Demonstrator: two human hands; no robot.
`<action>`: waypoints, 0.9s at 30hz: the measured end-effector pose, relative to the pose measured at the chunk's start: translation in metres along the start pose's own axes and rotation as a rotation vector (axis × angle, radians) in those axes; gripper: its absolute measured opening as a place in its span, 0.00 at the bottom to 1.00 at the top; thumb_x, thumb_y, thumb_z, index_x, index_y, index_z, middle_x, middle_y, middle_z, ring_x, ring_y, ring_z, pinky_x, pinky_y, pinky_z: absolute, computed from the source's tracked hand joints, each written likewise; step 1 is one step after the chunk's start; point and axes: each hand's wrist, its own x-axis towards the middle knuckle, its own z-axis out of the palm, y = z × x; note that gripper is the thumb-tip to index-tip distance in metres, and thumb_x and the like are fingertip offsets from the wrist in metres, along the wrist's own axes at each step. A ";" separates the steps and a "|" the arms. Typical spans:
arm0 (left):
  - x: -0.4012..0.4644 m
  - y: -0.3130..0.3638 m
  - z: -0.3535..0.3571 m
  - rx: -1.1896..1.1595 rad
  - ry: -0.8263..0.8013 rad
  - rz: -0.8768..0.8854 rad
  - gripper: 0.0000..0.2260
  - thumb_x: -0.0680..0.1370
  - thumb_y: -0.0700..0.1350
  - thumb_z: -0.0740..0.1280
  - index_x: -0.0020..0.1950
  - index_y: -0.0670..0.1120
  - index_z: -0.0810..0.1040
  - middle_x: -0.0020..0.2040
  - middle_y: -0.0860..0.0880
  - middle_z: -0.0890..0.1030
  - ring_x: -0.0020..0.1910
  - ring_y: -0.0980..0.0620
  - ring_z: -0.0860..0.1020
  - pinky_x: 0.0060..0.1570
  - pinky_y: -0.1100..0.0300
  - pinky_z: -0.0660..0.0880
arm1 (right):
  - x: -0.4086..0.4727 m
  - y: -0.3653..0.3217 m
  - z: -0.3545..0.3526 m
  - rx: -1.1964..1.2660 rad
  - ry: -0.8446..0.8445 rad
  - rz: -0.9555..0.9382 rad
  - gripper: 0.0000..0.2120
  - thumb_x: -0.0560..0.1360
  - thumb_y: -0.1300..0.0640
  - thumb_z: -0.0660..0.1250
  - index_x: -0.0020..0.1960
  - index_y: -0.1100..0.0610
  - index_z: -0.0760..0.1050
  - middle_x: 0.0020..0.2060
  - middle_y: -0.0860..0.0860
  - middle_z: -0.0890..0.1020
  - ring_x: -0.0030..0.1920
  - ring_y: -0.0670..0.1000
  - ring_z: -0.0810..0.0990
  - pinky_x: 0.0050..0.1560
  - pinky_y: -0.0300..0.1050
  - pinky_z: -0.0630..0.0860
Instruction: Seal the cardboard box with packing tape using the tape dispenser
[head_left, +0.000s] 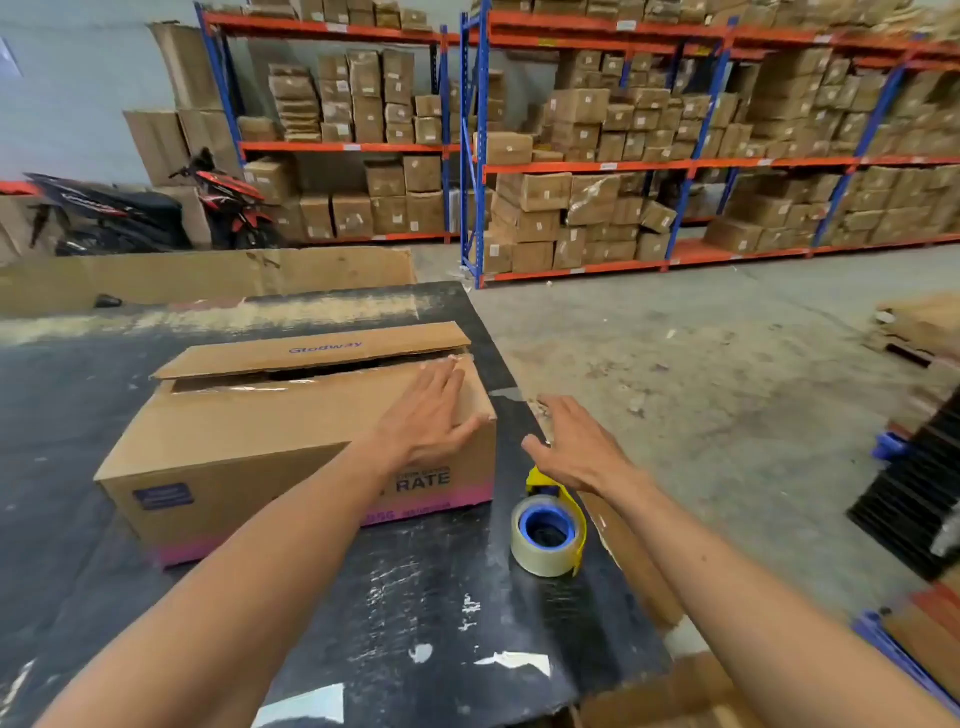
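A brown cardboard box (249, 436) with a pink bottom band lies on the black table (415, 613). Its far flap is slightly raised and a dark gap shows along the top seam. My left hand (431, 415) rests flat on the near flap at the box's right end, fingers spread. A yellow tape dispenser (553, 525) with a roll of clear tape on a blue core stands on the table to the right of the box. My right hand (571, 447) hovers just above the dispenser's upper end, fingers apart and holding nothing.
The table's right edge runs close beside the dispenser, with flat cardboard (634, 566) leaning below it. Orange-and-blue racks (597, 166) full of boxes line the back. A motorbike (156, 213) is parked at the far left. A black stack (914, 499) stands on the right floor.
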 end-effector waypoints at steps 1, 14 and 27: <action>0.001 -0.004 0.005 -0.006 -0.019 -0.025 0.37 0.82 0.64 0.49 0.79 0.37 0.52 0.80 0.36 0.51 0.80 0.41 0.50 0.78 0.49 0.46 | -0.002 0.006 0.007 -0.015 -0.055 0.058 0.36 0.74 0.41 0.61 0.77 0.55 0.59 0.75 0.54 0.65 0.72 0.56 0.67 0.66 0.52 0.68; 0.002 -0.023 0.014 0.022 -0.145 -0.024 0.43 0.78 0.72 0.43 0.80 0.41 0.50 0.81 0.40 0.51 0.79 0.42 0.50 0.78 0.47 0.49 | 0.000 0.035 0.066 -0.149 -0.274 0.350 0.20 0.73 0.59 0.70 0.62 0.62 0.71 0.58 0.62 0.79 0.56 0.63 0.79 0.48 0.49 0.76; -0.008 -0.058 0.005 0.082 -0.275 -0.124 0.42 0.66 0.83 0.44 0.76 0.69 0.36 0.80 0.39 0.39 0.79 0.37 0.40 0.72 0.30 0.41 | 0.026 0.010 -0.038 0.842 -0.186 0.410 0.18 0.63 0.62 0.69 0.54 0.60 0.78 0.41 0.57 0.79 0.39 0.54 0.76 0.33 0.44 0.71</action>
